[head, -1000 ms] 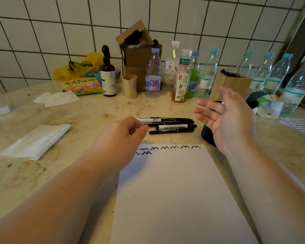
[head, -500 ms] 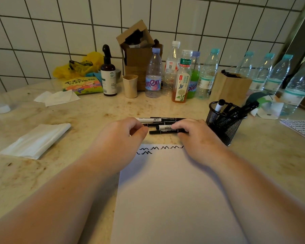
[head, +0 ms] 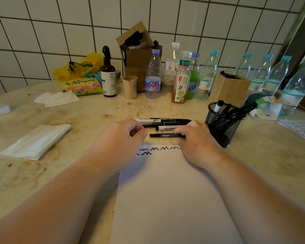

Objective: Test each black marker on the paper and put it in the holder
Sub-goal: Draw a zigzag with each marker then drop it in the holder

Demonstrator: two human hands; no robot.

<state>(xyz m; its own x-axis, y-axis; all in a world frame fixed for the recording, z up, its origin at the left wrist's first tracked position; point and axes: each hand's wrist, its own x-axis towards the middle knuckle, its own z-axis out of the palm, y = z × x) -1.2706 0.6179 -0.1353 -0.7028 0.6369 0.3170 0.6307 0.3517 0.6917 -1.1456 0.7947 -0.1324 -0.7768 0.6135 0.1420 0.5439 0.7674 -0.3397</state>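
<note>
So both hands are parked at the far edge of the paper [head: 174,191] on the table [head: 77,173]. The right hand [head: 197,140] has its fingers curled down onto the nearest black marker [head: 165,135], which lies flat on the table just past the paper's top edge, so that grip looks like it's pinching the marker's right end. The left hand [head: 120,138] sits just left of that marker with fingers loosely curled, thumb against forefinger; I can't see anything in that grip. Right beyond both hands there's a little pile of markers [head: 164,122], three or so lying side by side, one with a white barrel. Just right of the right hand stands the black mesh holder [head: 222,127], with several markers already sticking out of it. Between the two hands, on the paper's top edge, there's a row of black squiggles [head: 158,148] and a shorter bit under it. Off to the left of the left hand lies a folded white tissue [head: 35,141].
</note>
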